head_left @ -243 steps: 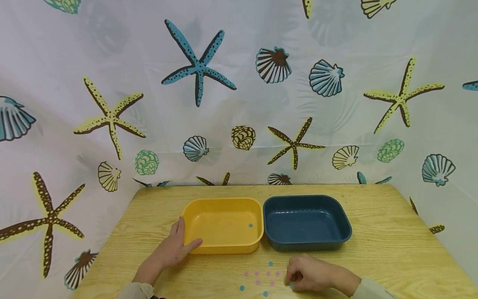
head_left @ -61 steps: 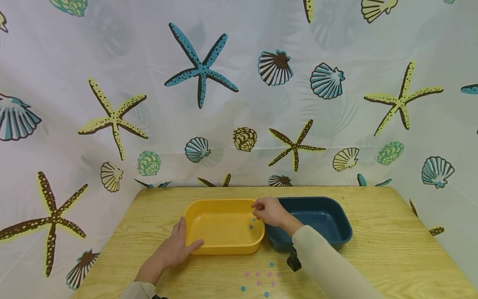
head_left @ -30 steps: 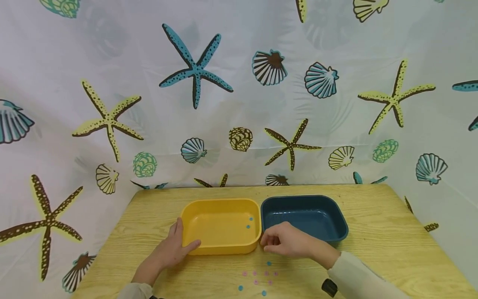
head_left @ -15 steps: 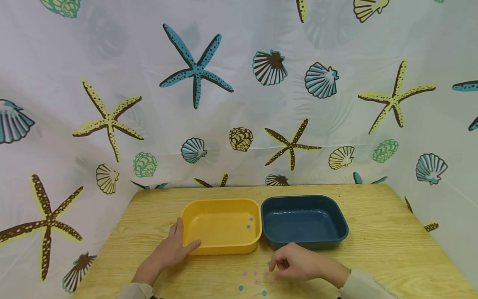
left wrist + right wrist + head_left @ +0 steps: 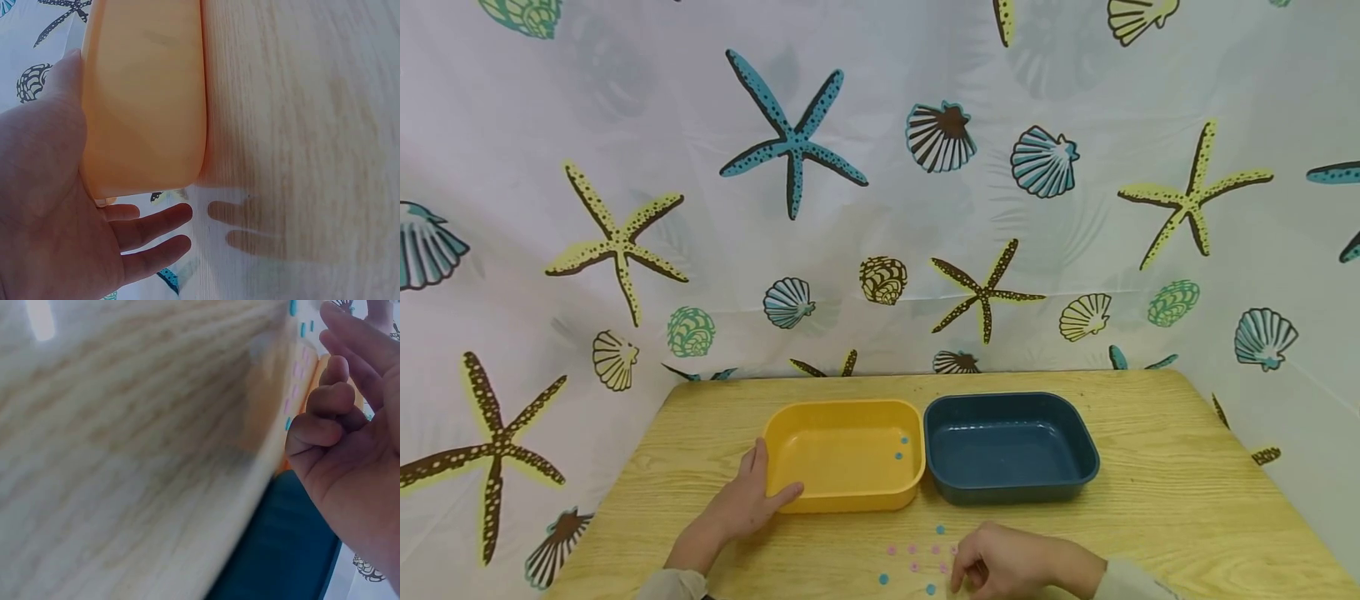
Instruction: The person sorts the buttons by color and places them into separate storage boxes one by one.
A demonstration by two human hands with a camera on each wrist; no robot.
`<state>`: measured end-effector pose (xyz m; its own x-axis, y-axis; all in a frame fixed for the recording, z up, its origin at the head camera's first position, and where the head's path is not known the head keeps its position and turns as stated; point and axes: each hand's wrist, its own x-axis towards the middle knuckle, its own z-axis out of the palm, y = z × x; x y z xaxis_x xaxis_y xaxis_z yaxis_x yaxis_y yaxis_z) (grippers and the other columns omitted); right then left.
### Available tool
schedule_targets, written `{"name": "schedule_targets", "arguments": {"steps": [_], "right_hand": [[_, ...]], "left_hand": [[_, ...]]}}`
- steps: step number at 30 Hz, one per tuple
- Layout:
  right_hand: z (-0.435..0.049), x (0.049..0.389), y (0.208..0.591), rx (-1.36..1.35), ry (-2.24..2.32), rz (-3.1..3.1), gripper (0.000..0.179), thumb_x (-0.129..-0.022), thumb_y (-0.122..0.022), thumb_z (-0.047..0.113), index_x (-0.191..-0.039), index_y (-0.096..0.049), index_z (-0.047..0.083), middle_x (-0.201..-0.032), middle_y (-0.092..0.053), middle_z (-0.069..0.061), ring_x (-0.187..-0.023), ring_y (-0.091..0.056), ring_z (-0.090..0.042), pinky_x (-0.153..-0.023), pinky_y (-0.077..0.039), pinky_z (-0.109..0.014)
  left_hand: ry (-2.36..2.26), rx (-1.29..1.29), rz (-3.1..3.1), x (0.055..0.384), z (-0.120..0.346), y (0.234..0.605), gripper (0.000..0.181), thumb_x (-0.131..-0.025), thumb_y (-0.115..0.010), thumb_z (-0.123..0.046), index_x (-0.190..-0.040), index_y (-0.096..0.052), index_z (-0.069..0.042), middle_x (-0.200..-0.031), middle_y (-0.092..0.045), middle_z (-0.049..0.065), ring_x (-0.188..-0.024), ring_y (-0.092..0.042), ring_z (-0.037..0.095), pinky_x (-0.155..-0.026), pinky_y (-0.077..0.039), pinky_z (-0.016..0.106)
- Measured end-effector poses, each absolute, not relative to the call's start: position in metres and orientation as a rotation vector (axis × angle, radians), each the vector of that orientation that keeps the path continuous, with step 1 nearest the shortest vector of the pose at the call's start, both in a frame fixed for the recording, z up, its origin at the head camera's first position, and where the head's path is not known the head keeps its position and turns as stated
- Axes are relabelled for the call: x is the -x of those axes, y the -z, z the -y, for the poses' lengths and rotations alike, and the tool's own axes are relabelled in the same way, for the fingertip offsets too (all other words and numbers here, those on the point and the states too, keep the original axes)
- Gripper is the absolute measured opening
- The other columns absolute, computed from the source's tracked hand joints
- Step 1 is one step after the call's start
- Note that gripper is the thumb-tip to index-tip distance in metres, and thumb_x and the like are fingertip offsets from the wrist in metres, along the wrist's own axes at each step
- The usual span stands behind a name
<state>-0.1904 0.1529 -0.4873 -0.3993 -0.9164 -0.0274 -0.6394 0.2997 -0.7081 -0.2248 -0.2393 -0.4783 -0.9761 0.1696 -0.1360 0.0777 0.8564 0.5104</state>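
Observation:
My left hand (image 5: 741,500) rests at the near left corner of the yellow tray (image 5: 847,502), its thumb lying over the front rim. In the left wrist view its other fingers (image 5: 153,230) stretch straight past the tray's end. My right hand (image 5: 1011,560) is low over the table beside a cluster of small round button-like discs. Several are pink (image 5: 913,567) and three are blue (image 5: 883,579). The right wrist view shows its index finger extended, the lower fingers (image 5: 331,399) curled, and nothing visibly held. Two more blue discs (image 5: 898,456) lie inside the yellow tray at its right side.
A dark blue tray (image 5: 1011,493) stands right against the yellow one, with no discs visible in it. Both are on a light wooden table (image 5: 1165,483). A white curtain (image 5: 880,208) printed with starfish and shells surrounds the back and sides.
A second blue disc, earlier on the table by my right hand, is now in the yellow tray. My right hand has come back from above that tray to the discs. The left hand stays put.

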Motion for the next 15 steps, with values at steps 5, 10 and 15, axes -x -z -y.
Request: {"name": "schedule_targets", "arguments": {"steps": [5, 10, 15], "right_hand": [[-0.1529, 0.1896, 0.4914, 1.379, 0.863, -2.105, 0.009, -0.088, -0.068, 0.014, -0.095, -0.074, 0.012, -0.073, -0.058, 0.011, -0.064, -0.046, 0.009, -0.058, -0.047, -0.016], [-0.1525, 0.1907, 0.4946, 1.369, 0.851, -2.088, 0.010, -0.087, -0.069, 0.014, -0.096, -0.074, 0.012, -0.074, -0.058, 0.012, -0.065, -0.046, 0.008, -0.058, -0.047, -0.015], [-0.1523, 0.1921, 0.4968, 1.434, 0.812, -2.105, 0.010, -0.086, -0.070, 0.011, -0.095, -0.075, 0.011, -0.078, -0.060, 0.012, -0.068, -0.048, 0.008, -0.061, -0.048, -0.015]], "left_hand": [[-0.766, -0.199, -2.863, 0.2248, 0.2396, 0.4791, 0.111, -0.088, -0.048, -0.065, -0.143, 0.007, 0.015, -0.147, -0.005, 0.038, -0.123, -0.036, 0.052, -0.097, -0.034, 0.058], [-0.768, -0.187, -2.859, 0.2270, 0.2405, 0.4809, 0.112, -0.087, -0.047, -0.066, -0.143, 0.008, 0.014, -0.147, -0.004, 0.037, -0.125, -0.034, 0.052, -0.099, -0.032, 0.058], [-0.763, -0.187, -2.860, 0.2268, 0.2405, 0.4812, 0.113, -0.087, -0.047, -0.067, -0.143, 0.008, 0.014, -0.147, -0.003, 0.038, -0.125, -0.035, 0.052, -0.099, -0.032, 0.058]]}}
